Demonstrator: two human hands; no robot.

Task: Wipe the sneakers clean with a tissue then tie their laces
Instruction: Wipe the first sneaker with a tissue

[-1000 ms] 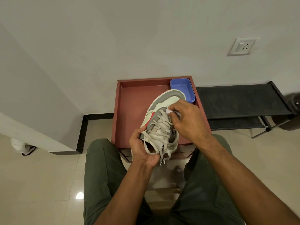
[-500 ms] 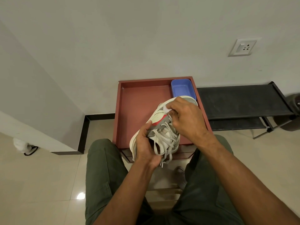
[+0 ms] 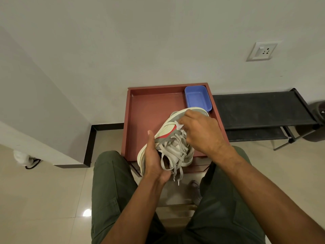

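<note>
A grey and cream sneaker (image 3: pixel 167 129) with a red stripe and loose beige laces (image 3: pixel 175 152) is held above my lap, toe pointing away and tilted onto its side. My left hand (image 3: pixel 153 155) grips its heel end, thumb up along the side. My right hand (image 3: pixel 202 132) pinches a small white tissue (image 3: pixel 179 126) against the upper near the red stripe. A second sneaker (image 3: pixel 196 189) shows partly on the floor between my knees.
A red-brown tray table (image 3: pixel 144 117) stands in front of me with a blue plastic tub (image 3: pixel 197 98) in its far right corner. A black shoe rack (image 3: pixel 260 110) stands to the right along the wall. A dark bin (image 3: pixel 318 120) sits at the far right.
The sneaker has been rolled onto its side, turning its cream flank and red stripe upward. My right hand with the tissue shifted from the tongue area onto that side.
</note>
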